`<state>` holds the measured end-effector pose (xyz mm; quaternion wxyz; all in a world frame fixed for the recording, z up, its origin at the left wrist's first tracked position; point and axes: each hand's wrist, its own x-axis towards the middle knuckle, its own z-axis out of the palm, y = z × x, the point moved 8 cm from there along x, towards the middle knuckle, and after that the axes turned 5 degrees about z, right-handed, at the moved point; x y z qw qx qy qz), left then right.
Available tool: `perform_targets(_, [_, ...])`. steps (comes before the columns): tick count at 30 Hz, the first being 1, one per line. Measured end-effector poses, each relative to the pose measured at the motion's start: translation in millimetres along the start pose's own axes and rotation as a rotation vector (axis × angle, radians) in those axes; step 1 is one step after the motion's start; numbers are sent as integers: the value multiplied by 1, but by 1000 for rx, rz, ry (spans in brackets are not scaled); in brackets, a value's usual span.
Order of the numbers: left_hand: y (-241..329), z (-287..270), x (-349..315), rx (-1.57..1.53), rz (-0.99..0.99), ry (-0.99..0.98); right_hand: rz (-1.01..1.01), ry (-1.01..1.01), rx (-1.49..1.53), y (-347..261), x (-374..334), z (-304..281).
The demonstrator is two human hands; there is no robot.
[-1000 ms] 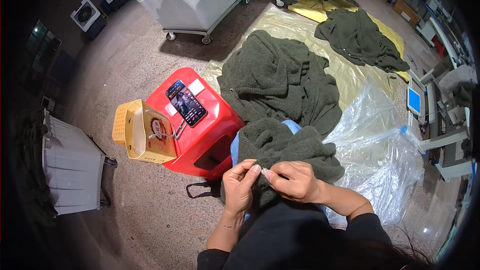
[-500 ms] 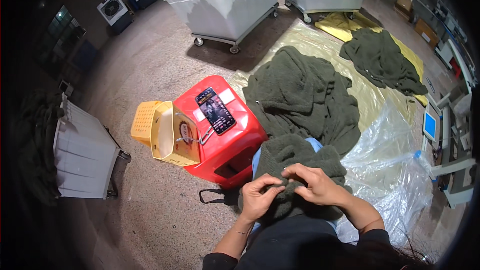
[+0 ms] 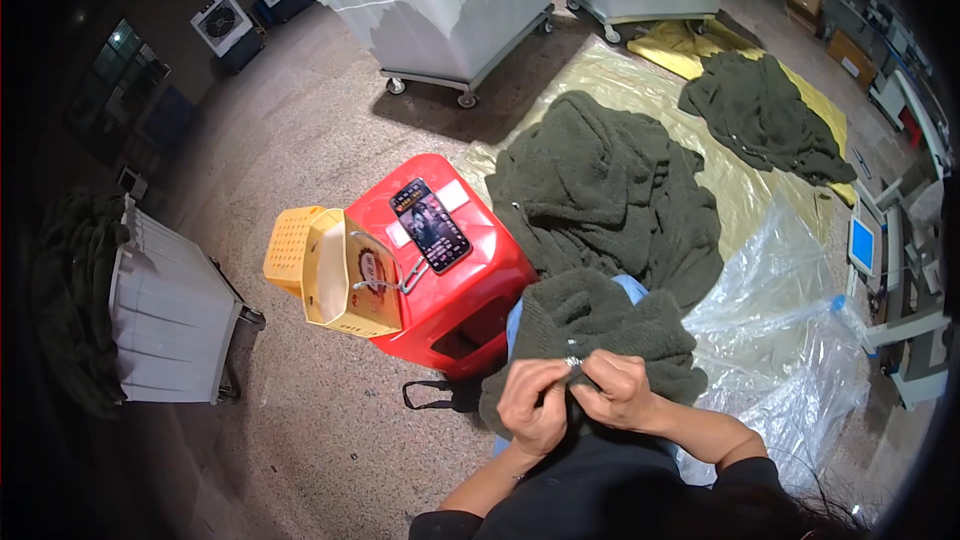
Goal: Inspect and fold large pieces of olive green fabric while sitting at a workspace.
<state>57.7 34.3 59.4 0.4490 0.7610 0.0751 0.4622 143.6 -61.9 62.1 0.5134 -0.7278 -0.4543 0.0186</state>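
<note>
A dark green fleece piece [image 3: 590, 312] lies across my lap. My left hand [image 3: 533, 406] and my right hand [image 3: 617, 392] are both closed at its near part, knuckles up, fingertips almost meeting. Between them shows a small whitish, shiny bit [image 3: 573, 362], too small to name. The fingers seem to pinch the fleece on either side of it, though the fingertips are partly hidden. Just beyond my lap rises a large heap of the same green fleece [image 3: 600, 180].
On my left stands a red stool [image 3: 490, 270] bearing a phone [image 3: 432, 225] and metal hook; a yellow box [image 3: 345, 285] hangs at its side. Wheeled bins [image 3: 450, 20] are behind. Plastic sheeting [image 3: 770, 340] and another fleece pile [image 3: 765, 115] lie right, beside a blue-screened device [image 3: 861, 246].
Both hands have turned knuckles up and closed, moving slightly toward me. The whitish shiny bit now shows between them. The heap and stool have stayed put.
</note>
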Motion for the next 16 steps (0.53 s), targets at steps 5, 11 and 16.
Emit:
perform_targets(5, [-4, 0, 0, -1, 4, 12, -99, 119, -68, -4, -4, -1])
perform_targets(11, [-25, -1, -10, -75, -99, 57, -59, -114, -32, 2, -2, 6])
perform_targets(16, [-10, 5, -11, 14, 54, -87, -43, -57, -168, 3, -3, -2])
